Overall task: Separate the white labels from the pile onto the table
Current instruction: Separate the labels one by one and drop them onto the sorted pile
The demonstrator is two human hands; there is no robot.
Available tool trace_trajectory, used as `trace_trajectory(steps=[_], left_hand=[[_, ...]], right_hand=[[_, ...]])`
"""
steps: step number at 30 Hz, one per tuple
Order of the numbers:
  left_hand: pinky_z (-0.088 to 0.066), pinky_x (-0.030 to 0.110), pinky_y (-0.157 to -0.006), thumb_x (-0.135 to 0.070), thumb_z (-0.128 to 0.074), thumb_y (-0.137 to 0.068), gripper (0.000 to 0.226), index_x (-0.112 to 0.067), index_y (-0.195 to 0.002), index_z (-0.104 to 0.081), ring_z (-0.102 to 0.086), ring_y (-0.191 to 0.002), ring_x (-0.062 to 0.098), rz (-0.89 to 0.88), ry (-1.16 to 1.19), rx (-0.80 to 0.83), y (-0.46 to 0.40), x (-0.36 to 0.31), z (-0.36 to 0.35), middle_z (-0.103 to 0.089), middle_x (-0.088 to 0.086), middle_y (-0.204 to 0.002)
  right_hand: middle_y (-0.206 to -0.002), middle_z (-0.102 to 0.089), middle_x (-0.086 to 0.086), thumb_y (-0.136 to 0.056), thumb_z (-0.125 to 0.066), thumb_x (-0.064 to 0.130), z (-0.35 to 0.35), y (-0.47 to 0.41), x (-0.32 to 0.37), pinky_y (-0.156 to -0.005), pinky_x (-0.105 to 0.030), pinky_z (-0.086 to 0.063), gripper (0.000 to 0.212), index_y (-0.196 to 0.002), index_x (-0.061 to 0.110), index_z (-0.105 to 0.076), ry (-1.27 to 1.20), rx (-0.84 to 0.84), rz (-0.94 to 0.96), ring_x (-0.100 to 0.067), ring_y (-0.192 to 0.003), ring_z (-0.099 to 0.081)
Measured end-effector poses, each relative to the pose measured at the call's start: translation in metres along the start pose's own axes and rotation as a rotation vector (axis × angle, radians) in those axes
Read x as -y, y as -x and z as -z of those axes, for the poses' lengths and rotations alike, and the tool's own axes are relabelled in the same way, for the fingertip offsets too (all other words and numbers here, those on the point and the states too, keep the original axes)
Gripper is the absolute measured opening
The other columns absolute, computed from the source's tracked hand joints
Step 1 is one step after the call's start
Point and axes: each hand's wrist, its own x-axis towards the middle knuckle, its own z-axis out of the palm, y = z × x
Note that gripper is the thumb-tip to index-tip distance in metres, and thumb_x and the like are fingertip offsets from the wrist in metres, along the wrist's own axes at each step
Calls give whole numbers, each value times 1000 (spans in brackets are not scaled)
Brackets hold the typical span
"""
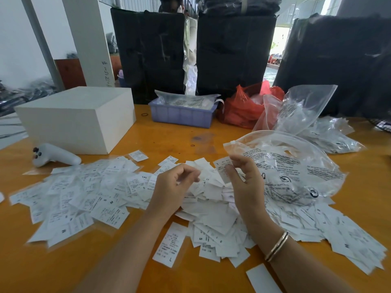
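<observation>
Labels [88, 193]: thin flat paper rectangles

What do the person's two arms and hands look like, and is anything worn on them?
Both forearms are bare, with no sleeves and no gloves in view. The right wrist carries a thin gold-coloured bangle. The left hand and right hand show no rings that I can tell.

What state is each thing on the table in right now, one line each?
left hand: fingers loosely curled, holding nothing.
right hand: raised above the pile, fingers loosely curled, apparently empty.
white labels: scattered loose across the table.
clear zip bag: lying crumpled, open.
white box: closed.
</observation>
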Motion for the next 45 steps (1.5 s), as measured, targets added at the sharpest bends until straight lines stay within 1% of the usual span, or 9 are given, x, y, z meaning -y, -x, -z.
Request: trace_trajectory(steps=[2,8,16,19,24,31,38,42,45], left_hand=[[-48,9,-69,-48,-57,-82,22,-28,-81,-67,-64,-76,-3,19,10,28,-1,1,1,-69,-19,-78],[-47,8,-66,-49,-60,-79,22,-29,-79,-69,-64,-71,0,84,99,98,-1,2,1,-70,-14,-74],[-44,4,-66,-50,-59,-74,29,-25,-82,-71,-63,-70,-2,132,164,235,0,-3,0,-72,-11,-74],[-45,6,-66,-46,-61,-75,25,-24,-83,-71,-63,-69,0,138,179,253,0,-2,0,-72,-9,-73],[-47,9,-68,-47,-61,-76,22,-27,-79,-70,-64,-72,6,153,177,253,1,-2,1,-72,-8,-73],[-48,10,-68,-45,-60,-78,18,-28,-78,-67,-65,-74,5,156,150,272,2,-5,2,-71,-10,-74],[-49,12,-64,-24,-63,-88,20,-26,-69,-67,-64,-69,3,149,180,137,-1,-4,4,-71,-9,-72],[-46,7,-64,-24,-62,-88,17,-27,-73,-69,-63,-67,-2,143,175,128,-1,-5,3,-72,-10,-72],[-46,6,-63,-32,-63,-85,12,-28,-78,-71,-64,-67,-2,178,191,125,-1,-5,3,-73,-9,-76]], right_hand=[[-83,-68,18,-89,-60,5,1,0,3,-80,-26,-50,30,-89,34,-64,-80,3,31,1,-84,-62],[-84,-66,15,-88,-62,13,7,-5,1,-92,-59,-40,33,-91,45,-65,29,111,72,-8,-80,-60],[-81,-67,20,-87,-61,2,9,-12,-5,-68,-11,-45,33,-91,34,-69,-123,157,81,5,-75,-57],[-81,-66,16,-87,-62,3,9,-11,-4,-74,-17,-46,33,-92,35,-69,-92,209,113,1,-76,-57],[-85,-66,-2,-86,-63,14,7,-8,-5,-90,-61,-37,28,-92,41,-66,50,283,168,-15,-86,-57],[-73,-56,24,-85,-67,12,6,-6,-8,-90,-34,-27,23,-94,33,-69,223,348,304,4,-80,-47],[-81,-59,1,-83,-67,23,9,-7,-7,-73,-27,-51,37,-118,23,-59,-292,310,-232,-9,-71,-60],[-66,-67,2,-84,-67,13,12,-8,-6,-62,-21,-50,15,-76,24,-71,-282,265,-221,-10,-59,-59],[-67,-66,1,-74,-68,25,14,-9,-3,-63,-20,-50,5,-70,26,-72,-421,167,-193,-10,-61,-59]])
